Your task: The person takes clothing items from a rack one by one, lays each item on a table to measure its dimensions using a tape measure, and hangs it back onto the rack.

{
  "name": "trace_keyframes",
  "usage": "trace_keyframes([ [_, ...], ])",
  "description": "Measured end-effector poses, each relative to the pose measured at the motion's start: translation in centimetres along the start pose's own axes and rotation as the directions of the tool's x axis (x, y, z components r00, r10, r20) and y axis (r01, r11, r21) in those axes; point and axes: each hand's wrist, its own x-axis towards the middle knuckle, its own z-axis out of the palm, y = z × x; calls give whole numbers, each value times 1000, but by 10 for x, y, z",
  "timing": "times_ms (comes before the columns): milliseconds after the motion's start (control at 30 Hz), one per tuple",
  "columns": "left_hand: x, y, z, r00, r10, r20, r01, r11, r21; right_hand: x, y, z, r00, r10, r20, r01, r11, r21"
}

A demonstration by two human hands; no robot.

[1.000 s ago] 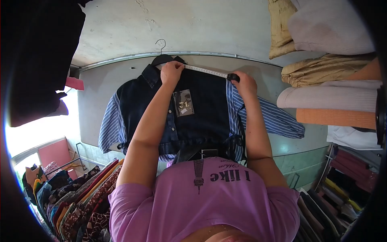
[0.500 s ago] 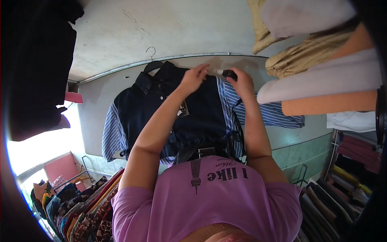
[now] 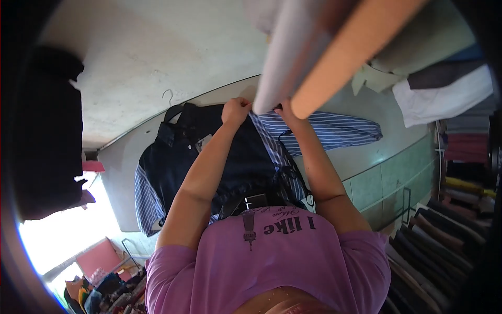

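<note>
A dark button-up garment [image 3: 219, 152] with blue striped sleeves [image 3: 334, 131] lies on the grey surface, its collar around a black hanger [image 3: 172, 112]. My left hand [image 3: 237, 111] is closed in a pinch at the shoulder seam of the garment; what its fingertips hold is too small to make out. Over the top of the striped sleeve is my right hand [image 3: 290, 116], closed on a dark tape measure [image 3: 277, 108]. Folded cloth in front covers part of that hand and the gap between the hands.
Folded grey cloth [image 3: 277, 68] and orange cloth [image 3: 350, 63] jut in close from the upper right. Black clothing [image 3: 49, 131] hangs at the left. Racks of clothes stand at lower left [image 3: 112, 293] and lower right [image 3: 429, 256].
The view has turned, bringing the folded cloth across the right hand. My left hand has left the collar, where it held the white tape's end, and is now at the shoulder seam near my right hand.
</note>
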Motion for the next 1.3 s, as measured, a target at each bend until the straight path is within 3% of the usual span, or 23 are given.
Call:
trace_keyframes([
  [67, 11, -16, 13, 997, -48, 66, 40, 993, 111, -18, 1, -46, 994, 12, -111, -16, 999, -31],
  [100, 13, -15, 15, 995, -81, 56, 71, 984, 164, -20, 0, -72, 970, 236, 65, -233, 971, -47],
  [133, 16, -16, 16, 985, -132, 106, 111, 976, 187, -28, 16, -84, 963, 268, 40, -265, 963, -54],
  [200, -2, 7, 8, 985, -170, -22, 170, 962, 212, -50, 63, -113, 957, 289, -12, -289, 952, -102],
  [333, -9, 15, 5, 995, -93, 27, 89, 989, 115, -87, 160, -167, 896, 436, -82, -443, 868, -225],
  [500, -6, 17, 8, 998, -62, 1, 60, 974, 217, -109, 239, -214, 821, 557, -124, -565, 765, -309],
  [600, -2, 13, 13, 995, -100, -6, 98, 957, 272, -113, 253, -224, 786, 591, -185, -617, 726, -304],
  [833, 1, 5, 17, 996, -81, -41, 89, 964, 252, -114, 254, -236, 782, 616, -94, -613, 734, -292],
  [967, 2, -1, 19, 996, -68, -49, 78, 968, 238, -119, 257, -233, 825, 553, -114, -558, 769, -313],
  [1067, -1, 1, 17, 1000, -3, -19, 7, 979, 204, -116, 250, -232, 830, 548, -99, -555, 797, -237],
  [1200, -18, 24, 11, 993, 102, -54, -94, 986, 137, -122, 219, -235, 914, 387, -122, -401, 907, -130],
  [1267, -18, 35, 11, 832, 551, -68, -528, 823, 207, -126, 201, -229, 893, 326, -311, -353, 935, -31],
  [1300, -15, 35, 17, 799, 600, -44, -589, 794, 149, -128, 191, -224, 893, 328, -309, -353, 935, -28],
])
